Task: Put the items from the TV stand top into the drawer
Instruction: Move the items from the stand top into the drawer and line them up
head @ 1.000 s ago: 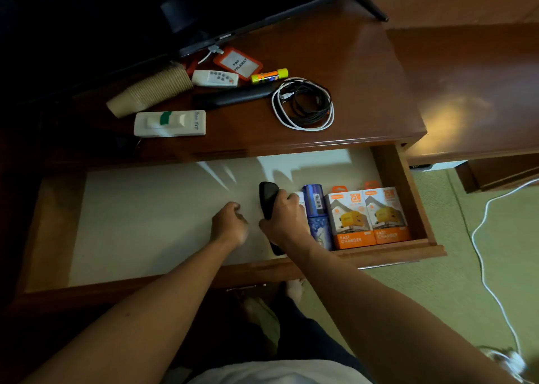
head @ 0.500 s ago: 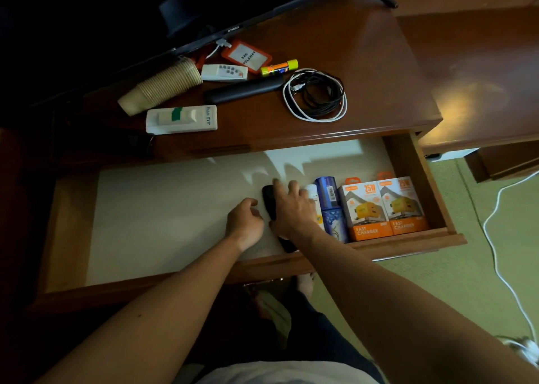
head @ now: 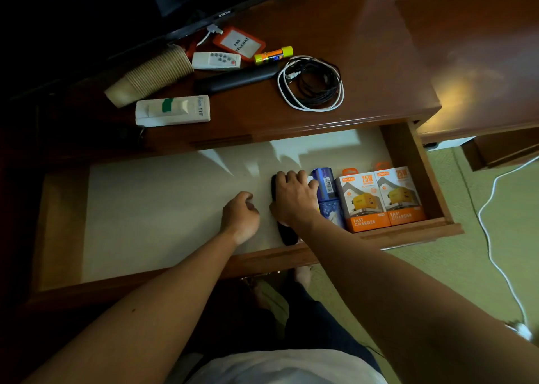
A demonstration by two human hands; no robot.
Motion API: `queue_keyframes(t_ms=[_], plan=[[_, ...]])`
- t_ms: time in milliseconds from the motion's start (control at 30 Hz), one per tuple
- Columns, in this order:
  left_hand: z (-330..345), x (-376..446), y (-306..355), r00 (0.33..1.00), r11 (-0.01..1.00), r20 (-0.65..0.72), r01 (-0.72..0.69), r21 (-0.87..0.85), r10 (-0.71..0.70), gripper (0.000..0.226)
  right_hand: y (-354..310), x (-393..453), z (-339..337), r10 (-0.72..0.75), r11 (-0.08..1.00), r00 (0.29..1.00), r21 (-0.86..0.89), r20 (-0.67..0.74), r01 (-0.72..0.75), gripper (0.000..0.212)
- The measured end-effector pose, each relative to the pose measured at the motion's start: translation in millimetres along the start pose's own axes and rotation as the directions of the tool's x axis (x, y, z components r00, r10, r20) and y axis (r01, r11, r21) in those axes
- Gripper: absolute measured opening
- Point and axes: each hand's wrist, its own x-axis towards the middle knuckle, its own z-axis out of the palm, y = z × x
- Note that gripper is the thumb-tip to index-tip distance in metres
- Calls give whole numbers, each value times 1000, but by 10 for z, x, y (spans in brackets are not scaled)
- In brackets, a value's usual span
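The open drawer [head: 408,232] has a pale floor. In it my right hand [head: 293,198] rests flat over a black remote [head: 287,237], its fingers spread across the remote's far end. Just left of it, my left hand [head: 240,213] lies loosely curled on the drawer floor and holds nothing. On the TV stand top [head: 364,62] lie a stack of paper cups [head: 151,76], a small white remote [head: 215,61], an orange ID tag [head: 240,43], a glue stick [head: 272,54], a long black remote [head: 236,79], coiled cables [head: 310,83] and a white AC remote [head: 173,111].
A blue can [head: 325,188] and two orange charger boxes [head: 382,200] fill the drawer's right end. The TV [head: 204,19] stands at the back of the stand. A white cable [head: 490,208] trails over the green floor at right. A lower wooden table [head: 481,62] adjoins.
My right hand has gone from gripping the raised black remote to lying flat over it on the drawer floor. The left hand stays beside it.
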Motion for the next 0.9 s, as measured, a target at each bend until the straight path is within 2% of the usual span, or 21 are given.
queue_keyframes(t_ms=[233, 333, 433, 567, 733, 900], plan=[[2, 11, -15, 997, 996, 38, -71, 61, 68, 45, 64, 70, -1, -31, 999, 998, -25, 46, 32, 63], [-28, 24, -55, 991, 979, 38, -135, 152, 130, 46, 116, 40, 0, -62, 998, 998, -3, -8, 62, 62], [-57, 19, -85, 986, 957, 14, -163, 241, 165, 46, 229, 14, -10, -26, 999, 998, 38, -62, 29, 48], [-73, 10, -127, 984, 936, 16, -176, 304, 179, 46, 386, 2, -33, -44, 999, 998, 10, 37, 44, 36], [-81, 3, -113, 983, 926, 56, -183, 331, 174, 49, 423, -3, -76, -107, 994, 992, 9, 60, 107, 37], [-152, -2, -73, 978, 920, 139, -195, 340, 156, 52, 362, -33, -74, -69, 998, 994, 17, 88, 67, 42]])
